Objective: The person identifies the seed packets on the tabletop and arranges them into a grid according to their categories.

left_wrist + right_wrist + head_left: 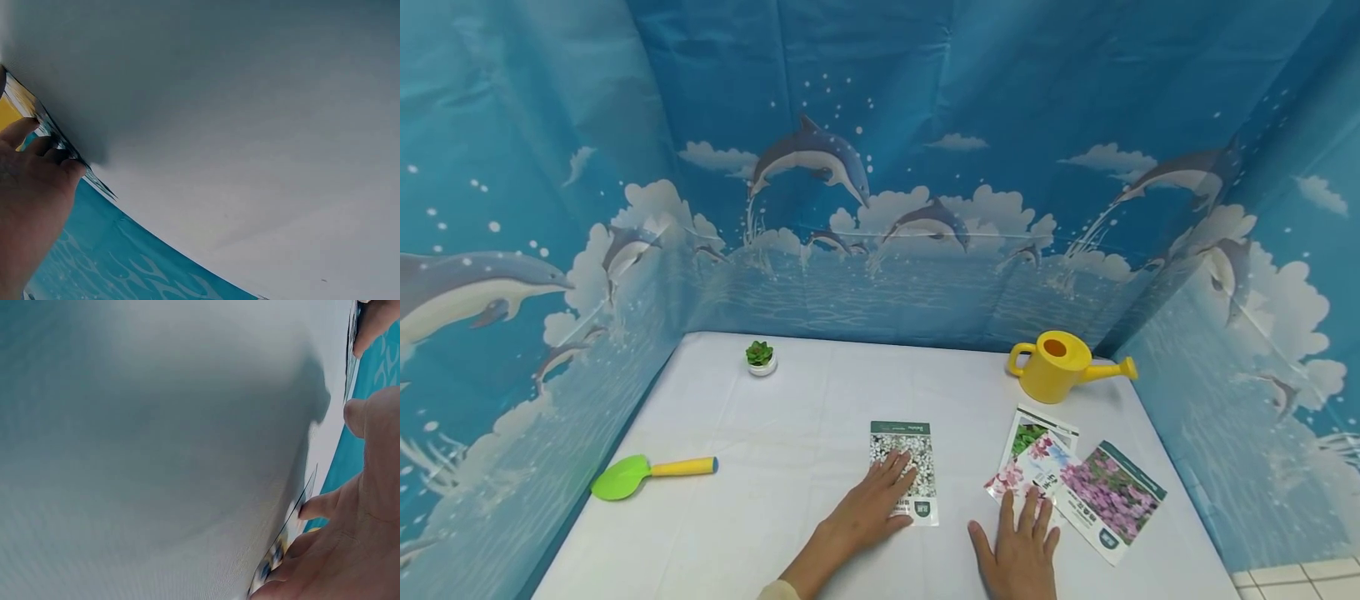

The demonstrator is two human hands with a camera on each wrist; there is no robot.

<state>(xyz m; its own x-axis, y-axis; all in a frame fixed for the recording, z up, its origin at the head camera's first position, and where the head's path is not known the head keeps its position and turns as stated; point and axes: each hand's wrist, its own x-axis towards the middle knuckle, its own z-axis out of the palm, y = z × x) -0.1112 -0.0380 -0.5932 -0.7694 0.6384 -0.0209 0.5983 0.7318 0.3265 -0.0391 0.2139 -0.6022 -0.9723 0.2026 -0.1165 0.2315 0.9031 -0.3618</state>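
A seed packet with white flowers (917, 450) lies in the middle of the white table, and my left hand (874, 502) rests on it with fingers spread. To the right, my right hand (1021, 546) lies with straight fingers, its fingertips at the lower edge of a pink-and-white flower packet (1026, 472). That packet overlaps a green-leaf packet (1027, 433) behind it and meets a purple-flower packet (1108, 496) on its right. In the left wrist view the left hand (37, 181) touches the packet edge; the right wrist view shows the right hand (350, 531) at its packet.
A yellow watering can (1049, 371) stands at the back right, spout pointing right. A small potted succulent (761, 357) sits at the back left. On the left lies a toy trowel (625, 478) with a yellow handle. Dolphin-print curtains (880, 292) surround the table's back and sides.
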